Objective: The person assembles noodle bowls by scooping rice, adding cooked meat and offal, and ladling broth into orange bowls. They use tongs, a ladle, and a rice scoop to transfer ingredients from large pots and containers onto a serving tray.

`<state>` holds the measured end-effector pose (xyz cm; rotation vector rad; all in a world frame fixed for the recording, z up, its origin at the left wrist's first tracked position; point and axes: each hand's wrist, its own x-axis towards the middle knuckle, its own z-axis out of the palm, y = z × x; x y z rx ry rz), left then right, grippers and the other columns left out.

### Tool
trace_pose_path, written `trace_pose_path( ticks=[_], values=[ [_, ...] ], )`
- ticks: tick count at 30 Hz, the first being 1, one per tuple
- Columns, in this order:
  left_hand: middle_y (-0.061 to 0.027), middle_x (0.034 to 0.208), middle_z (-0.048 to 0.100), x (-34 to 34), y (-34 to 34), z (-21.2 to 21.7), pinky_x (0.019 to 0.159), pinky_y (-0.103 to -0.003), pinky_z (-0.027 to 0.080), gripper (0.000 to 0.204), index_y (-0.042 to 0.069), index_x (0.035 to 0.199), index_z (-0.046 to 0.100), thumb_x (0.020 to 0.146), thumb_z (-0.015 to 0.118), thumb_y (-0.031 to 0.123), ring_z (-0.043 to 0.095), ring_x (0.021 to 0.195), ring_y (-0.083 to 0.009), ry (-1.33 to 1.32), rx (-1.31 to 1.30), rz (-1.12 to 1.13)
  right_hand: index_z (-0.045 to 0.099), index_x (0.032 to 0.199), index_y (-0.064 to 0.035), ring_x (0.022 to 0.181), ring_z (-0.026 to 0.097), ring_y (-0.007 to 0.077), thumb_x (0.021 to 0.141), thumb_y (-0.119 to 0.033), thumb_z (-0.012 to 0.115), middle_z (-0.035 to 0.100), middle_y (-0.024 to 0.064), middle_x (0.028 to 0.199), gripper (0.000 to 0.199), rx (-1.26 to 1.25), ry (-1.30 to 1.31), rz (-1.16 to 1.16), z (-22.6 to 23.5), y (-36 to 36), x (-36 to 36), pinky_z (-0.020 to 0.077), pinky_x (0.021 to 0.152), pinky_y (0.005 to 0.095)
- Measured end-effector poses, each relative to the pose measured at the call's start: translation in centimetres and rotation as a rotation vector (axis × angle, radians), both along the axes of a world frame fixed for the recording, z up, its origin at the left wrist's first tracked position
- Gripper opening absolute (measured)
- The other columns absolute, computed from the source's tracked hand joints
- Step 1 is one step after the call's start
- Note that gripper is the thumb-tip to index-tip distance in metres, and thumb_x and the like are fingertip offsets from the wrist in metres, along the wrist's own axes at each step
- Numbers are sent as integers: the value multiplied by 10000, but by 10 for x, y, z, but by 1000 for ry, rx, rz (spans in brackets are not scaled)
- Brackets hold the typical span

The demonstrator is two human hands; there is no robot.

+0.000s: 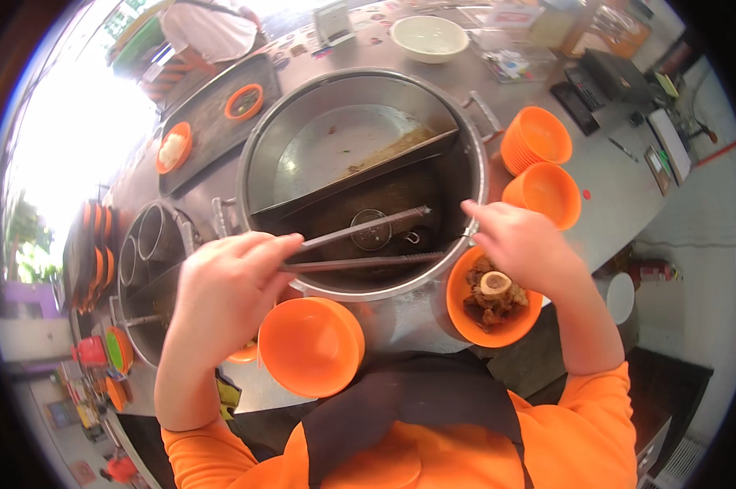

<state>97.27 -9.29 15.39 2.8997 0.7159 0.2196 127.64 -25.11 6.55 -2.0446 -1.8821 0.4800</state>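
My left hand (241,273) is closed round metal tongs (368,231), whose two arms reach apart over the dark front half of a big divided steel pot (254,183). At the pot's right rim is my right hand (519,240), its fingers curled with the index finger forward; whatever they may hold is hidden. Beneath that hand sits an orange bowl (506,336) of browned meat pieces (488,306), topped by a ring-shaped bone (495,283). An orange bowl (311,346) with nothing in it stands near my left wrist, partly covering another bowl.
Stacked orange bowls (539,138) and a further orange bowl (543,196) stand right of the pot. A dark tray (213,126) with two small filled bowls lies far left. A smaller pot (152,244) stands left, a pale bowl (430,39) behind. Someone in white (209,33) is beyond the counter.
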Motion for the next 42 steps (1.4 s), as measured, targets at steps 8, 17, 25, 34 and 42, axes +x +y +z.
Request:
trace_pose_path(
  ticks=[8, 17, 25, 34, 42],
  values=[
    [-74, 914, 698, -87, 2, 4, 718, -373, 522, 310, 74, 1039, 703, 732, 744, 91, 659, 787, -278, -116, 98, 361, 720, 1096, -63, 1129, 617, 316, 868, -384, 666, 655, 184, 1191, 397, -948, -503, 421, -140, 170, -79, 506, 925, 416],
    [-68, 903, 693, -146, -11, -15, 712, -368, 507, 310, 69, 1045, 699, 737, 738, 67, 657, 790, -266, -129, 197, 480, 726, 1099, -39, 1133, 631, 317, 795, -71, 570, 659, 184, 1211, 344, -989, -604, 598, -250, 191, -89, 503, 925, 436],
    [-44, 836, 666, -125, 4, -35, 697, -349, 503, 294, 77, 1019, 698, 726, 718, 72, 651, 762, -235, -88, 299, 378, 756, 980, -67, 964, 699, 311, 763, -104, 666, 723, 147, 1027, 238, -775, -673, 437, -174, 180, -86, 559, 789, 398],
    [-44, 812, 652, -48, 32, -88, 697, -347, 504, 242, 52, 926, 666, 699, 716, 120, 660, 779, -220, 223, 231, 15, 761, 1013, -110, 970, 701, 237, 778, -117, 701, 731, 65, 1041, 242, -883, -849, 553, -25, 166, -101, 572, 756, 380],
    [-53, 916, 657, 15, 41, -125, 749, -339, 472, 126, 98, 895, 708, 780, 679, 140, 652, 890, -215, 635, 134, 44, 764, 997, -110, 893, 710, 238, 741, -90, 729, 731, 67, 979, 260, -862, -818, 531, 33, 148, -98, 570, 715, 368]
  ],
)
